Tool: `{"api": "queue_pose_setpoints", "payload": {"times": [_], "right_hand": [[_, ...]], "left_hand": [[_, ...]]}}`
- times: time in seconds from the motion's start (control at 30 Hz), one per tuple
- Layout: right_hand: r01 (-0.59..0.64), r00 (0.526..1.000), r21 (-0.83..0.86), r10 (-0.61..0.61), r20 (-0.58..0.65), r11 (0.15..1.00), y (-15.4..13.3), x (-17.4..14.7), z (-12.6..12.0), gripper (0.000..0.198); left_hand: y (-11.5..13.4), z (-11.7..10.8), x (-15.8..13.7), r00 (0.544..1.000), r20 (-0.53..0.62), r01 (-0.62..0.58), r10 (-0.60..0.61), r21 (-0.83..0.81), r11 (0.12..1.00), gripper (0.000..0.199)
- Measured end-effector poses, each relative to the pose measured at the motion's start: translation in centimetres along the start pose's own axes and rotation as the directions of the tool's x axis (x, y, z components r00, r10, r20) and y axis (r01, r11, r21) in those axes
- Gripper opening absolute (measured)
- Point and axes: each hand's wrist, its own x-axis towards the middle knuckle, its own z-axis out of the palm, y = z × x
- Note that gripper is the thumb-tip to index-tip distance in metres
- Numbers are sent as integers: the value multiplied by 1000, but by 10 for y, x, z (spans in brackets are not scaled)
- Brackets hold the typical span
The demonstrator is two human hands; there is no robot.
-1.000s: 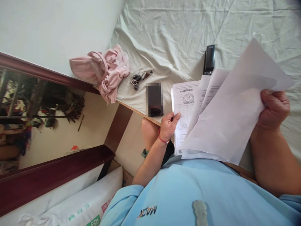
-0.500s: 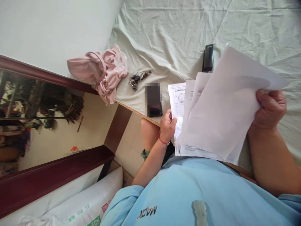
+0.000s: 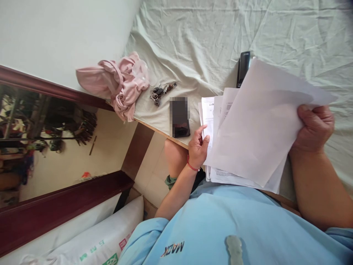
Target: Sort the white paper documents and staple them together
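My right hand (image 3: pixel 317 125) is closed on the right edge of a sheet of paper (image 3: pixel 256 125), its blank side up, raised at a slant above a stack of papers. At the stack's left edge, my left hand (image 3: pixel 199 147) has its thumb over the printed papers (image 3: pixel 209 110), its index finger stretched along them and the other fingers curled at the edge. Several fanned sheets with small print show between the hands. The raised sheet hides most of the stack. A black stapler-like object (image 3: pixel 243 68) lies just beyond the papers.
A phone (image 3: pixel 180 127), partly blurred out, lies left of the papers near the table edge. Beyond it are a bunch of keys (image 3: pixel 157 94) and a crumpled pink cloth (image 3: pixel 127 84). A wrinkled pale sheet (image 3: pixel 198 48) covers the table. A dark red frame with a mirror (image 3: pixel 107 143) stands left.
My left index finger has straightened and the hand's grip has shifted at the edge. The left printed sheets have moved right, spreading into several edges. The raised sheet has shifted slightly left.
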Motion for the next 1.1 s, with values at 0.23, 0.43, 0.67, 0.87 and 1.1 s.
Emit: {"api": "queue_pose_setpoints", "payload": {"times": [0.23,0.43,0.67,0.87,1.1], "right_hand": [[3,1000,8,-3,-14,1000,0,-1,3,18],[3,1000,26,-3,-24,1000,-1,-2,6,18],[-4,1000,139,4,2,990,1,-2,8,25],[-5,1000,115,7,-16,993,3,-2,7,25],[24,1000,33,-24,1,999,5,-1,5,20]], "left_hand": [[4,-1,1,999,30,-28,27,38,999,29],[-1,-5,1,995,51,88,-83,-100,991,30],[-8,-7,1,992,83,108,-99,-117,987,24],[-3,-8,2,992,102,82,-74,-77,994,32],[9,-9,3,989,141,46,-35,-78,996,43]]}}
